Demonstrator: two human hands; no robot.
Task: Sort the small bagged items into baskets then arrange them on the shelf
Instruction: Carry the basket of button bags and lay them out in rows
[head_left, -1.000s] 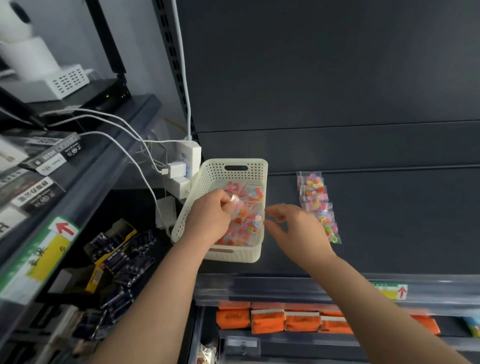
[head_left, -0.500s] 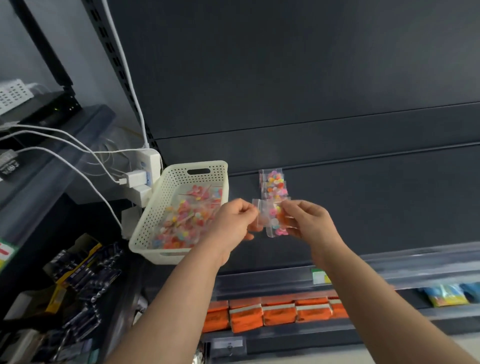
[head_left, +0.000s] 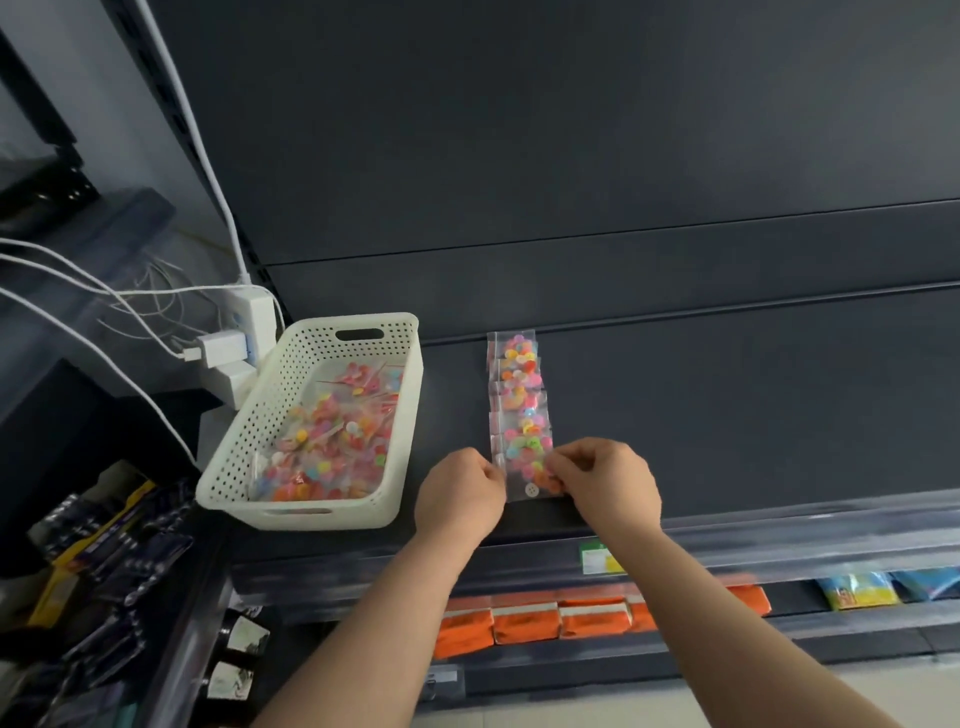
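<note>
Head view, left hand (head_left: 460, 493) and right hand (head_left: 605, 480) pinching opposite edges of button bag (head_left: 527, 467), fingers curled

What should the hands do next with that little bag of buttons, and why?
Probably lay the bag flat and let go: left hand and right hand pinch its edges, and it sits at the near end of the row on the shelf.

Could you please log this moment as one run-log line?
left hand pinches front bag | right hand pinches same bag | bag at near end of row | basket beside, part-filled
</note>
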